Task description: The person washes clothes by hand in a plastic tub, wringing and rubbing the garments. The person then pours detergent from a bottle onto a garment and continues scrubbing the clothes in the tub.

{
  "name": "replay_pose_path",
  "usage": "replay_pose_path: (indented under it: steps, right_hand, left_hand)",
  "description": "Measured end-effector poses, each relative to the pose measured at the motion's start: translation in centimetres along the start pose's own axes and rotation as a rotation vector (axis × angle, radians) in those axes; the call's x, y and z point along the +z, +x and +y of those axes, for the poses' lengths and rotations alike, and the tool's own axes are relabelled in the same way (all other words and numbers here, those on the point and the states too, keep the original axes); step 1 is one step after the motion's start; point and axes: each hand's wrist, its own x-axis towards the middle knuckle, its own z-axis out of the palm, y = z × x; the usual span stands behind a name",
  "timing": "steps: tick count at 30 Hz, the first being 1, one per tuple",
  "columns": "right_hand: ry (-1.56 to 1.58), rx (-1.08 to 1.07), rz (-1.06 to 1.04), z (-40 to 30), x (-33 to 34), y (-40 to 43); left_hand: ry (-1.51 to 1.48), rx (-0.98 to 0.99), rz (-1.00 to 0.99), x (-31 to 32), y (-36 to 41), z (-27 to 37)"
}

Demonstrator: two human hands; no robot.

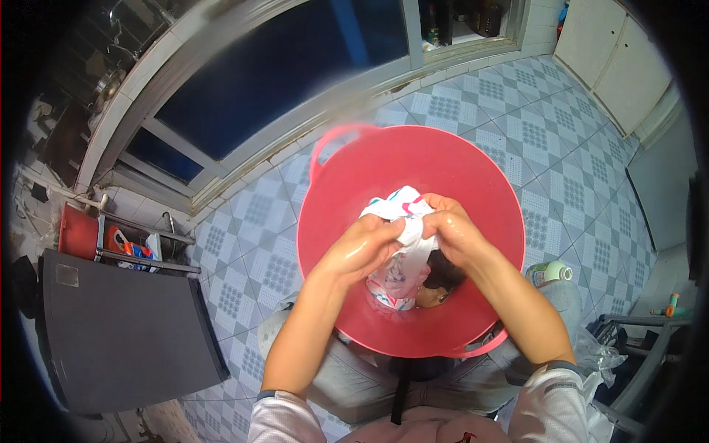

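Both my hands grip a wet white cloth [407, 202] with blue and pink marks, bunched up over a red plastic tub [465, 160]. My left hand [368, 246] pinches its left part, thumb on top. On the other side my right hand [451, 224] holds the cloth between thumb and fingers, close to the left one. A length of the fabric hangs down between the hands into the tub. Lower in the tub lie a white piece with striped edging [396, 299] and a dark item [443, 274], partly hidden by my right hand. My forearms and hands glisten wet.
The tub stands between my knees on a blue patterned tile floor [260, 271]. A bottle [548, 273] is by my right knee. At left are a dark grey cabinet-like box [127, 326] and a rack with a detergent bag [138, 252]. A metal frame [642, 376] stands at right.
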Motion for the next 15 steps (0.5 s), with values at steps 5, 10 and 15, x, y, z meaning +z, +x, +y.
replay_pose_path:
  steps: [5, 10, 15]
  right_hand:
    - [0.374, 0.093, -0.219, -3.3, 2.1, -1.3]
    - [0.388, -0.021, -0.301, -4.9, 2.0, -1.9]
    - [0.418, -0.042, -0.310, -5.7, 2.1, -2.4]
  left_hand:
    - [0.210, 0.176, -0.103, 0.7, -2.9, 2.5]
    - [0.247, 0.335, -0.067, 0.3, -3.7, 3.9]
    - [0.165, 0.364, -0.043, 0.5, -4.2, 4.3]
